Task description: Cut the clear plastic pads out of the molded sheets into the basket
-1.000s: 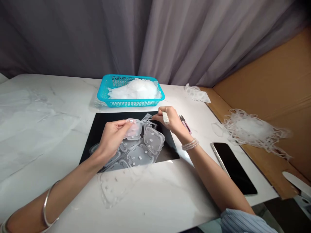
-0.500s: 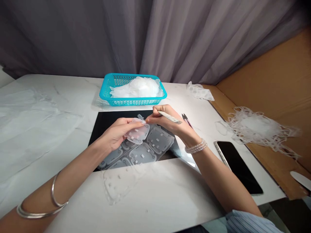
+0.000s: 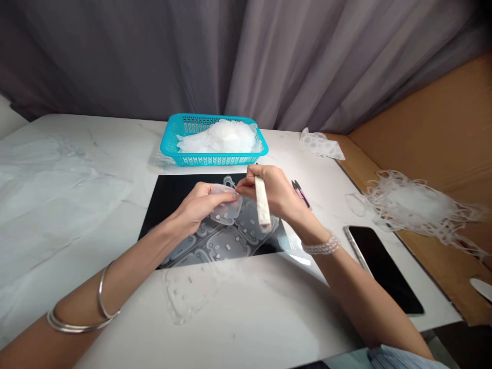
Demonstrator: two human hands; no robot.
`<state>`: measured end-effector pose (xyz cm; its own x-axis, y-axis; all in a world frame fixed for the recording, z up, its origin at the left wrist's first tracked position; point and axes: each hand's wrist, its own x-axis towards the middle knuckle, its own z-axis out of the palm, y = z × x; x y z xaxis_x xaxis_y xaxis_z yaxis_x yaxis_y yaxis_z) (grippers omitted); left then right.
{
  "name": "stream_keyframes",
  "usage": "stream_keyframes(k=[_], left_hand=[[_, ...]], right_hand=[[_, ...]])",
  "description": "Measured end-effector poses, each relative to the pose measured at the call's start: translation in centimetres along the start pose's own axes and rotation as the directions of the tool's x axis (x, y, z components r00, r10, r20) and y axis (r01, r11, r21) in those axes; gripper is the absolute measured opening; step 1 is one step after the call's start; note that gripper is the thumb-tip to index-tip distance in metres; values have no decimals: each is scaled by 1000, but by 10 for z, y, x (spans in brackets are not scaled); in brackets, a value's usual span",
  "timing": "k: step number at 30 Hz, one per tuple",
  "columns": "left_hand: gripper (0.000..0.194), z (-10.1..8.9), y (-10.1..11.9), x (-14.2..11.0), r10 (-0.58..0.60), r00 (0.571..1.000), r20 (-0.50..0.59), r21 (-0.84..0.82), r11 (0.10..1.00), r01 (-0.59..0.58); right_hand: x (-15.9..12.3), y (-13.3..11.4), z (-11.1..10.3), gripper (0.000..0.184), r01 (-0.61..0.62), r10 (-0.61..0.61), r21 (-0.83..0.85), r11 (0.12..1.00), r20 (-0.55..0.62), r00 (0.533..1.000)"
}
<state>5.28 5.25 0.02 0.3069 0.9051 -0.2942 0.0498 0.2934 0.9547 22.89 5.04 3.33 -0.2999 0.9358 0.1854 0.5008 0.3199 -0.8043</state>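
My left hand is closed on a translucent rounded-square silicone piece, thumb on top, and holds it over the black mat. A thin looped strip sticks up at the piece's far edge. My right hand grips a slim tool with a pale, wrapped-looking handle; its working tip is hidden. The right fingertips meet the piece's upper right edge, close to my left thumb. Under both hands, a translucent molded sheet with several similar rounded shapes lies across the mat and the white table.
Behind the mat stands a blue basket heaped with white translucent pieces. To the right lie small snips, a phone, a tangle of clear trimmings and a perforated scrap. Clear plastic film covers the left side.
The tool's handle has swung from pointing right to pointing down toward me as my right hand turned. My left hand still holds the silicone piece. The whole view has shifted slightly.
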Motion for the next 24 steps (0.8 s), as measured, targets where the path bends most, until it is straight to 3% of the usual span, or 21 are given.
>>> stream_keyframes(k=[3,6,9,13,16,20,24], left_hand=[[18,6,4,-7,134,989,59,89,986,-139],[16,11,11,-17,268,944,193,168,939,-301],[17,12,14,-21,279,943,181,123,945,-304],[23,9,11,-19,249,961,121,40,966,-256],[29,6,9,-19,268,959,93,-18,963,-267],[31,4,11,-20,291,954,71,-116,952,-282],[31,3,14,-22,256,963,81,-197,951,-236]], right_hand=[[-2,7,9,31,60,-64,-163,985,-16,998],[1,23,9,29,32,-39,-202,979,-34,999],[7,34,-7,29,-55,39,-180,982,-93,995],[4,14,-39,36,-131,128,-21,991,-111,986],[-4,-11,-51,40,-151,156,160,975,-15,988],[-7,-25,-46,46,-220,162,338,915,191,968],[-4,-17,-36,49,-182,119,472,863,161,980]])
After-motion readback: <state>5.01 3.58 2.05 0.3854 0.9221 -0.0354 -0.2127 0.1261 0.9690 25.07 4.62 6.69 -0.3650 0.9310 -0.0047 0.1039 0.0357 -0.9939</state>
